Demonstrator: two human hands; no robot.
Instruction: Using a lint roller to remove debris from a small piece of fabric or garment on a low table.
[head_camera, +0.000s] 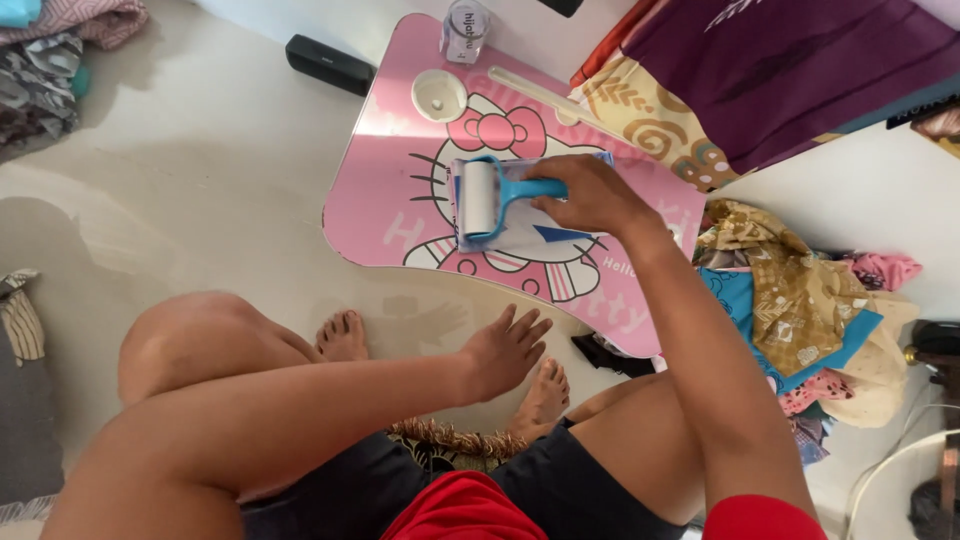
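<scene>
Right hand (590, 195): we saw its grip clenched round the blue handle of the roller (480, 198), fingers wrapped over the top and the knuckles turned toward the camera.

Roller: its white drum lay on the left part of the sheet (530, 235), the blue frame arching over the drum and the handle running right into the hand.

Sheet: a white and blue sheet lay flat on the table (380, 200), about the middle of the top; the roller covered its left part and the right hand hid part of its upper edge.

Left hand (503, 350): we found its grip released, fingers spread and holding nothing. It hung above the floor (220, 180) just in front of the table's near edge, over the person's feet; we could not tell whether it touched anything.

Table: a low pink one with a cartoon cat picture, standing on the floor in front of the person's knees.

Lid (439, 95): a small round white one sat in the table's far corner, well apart from the roller.

Jar (465, 28): a clear one stood at the far edge, just beyond the lid.

Clothes (800, 300): a loose heap lay on the floor to the right of the table.
</scene>
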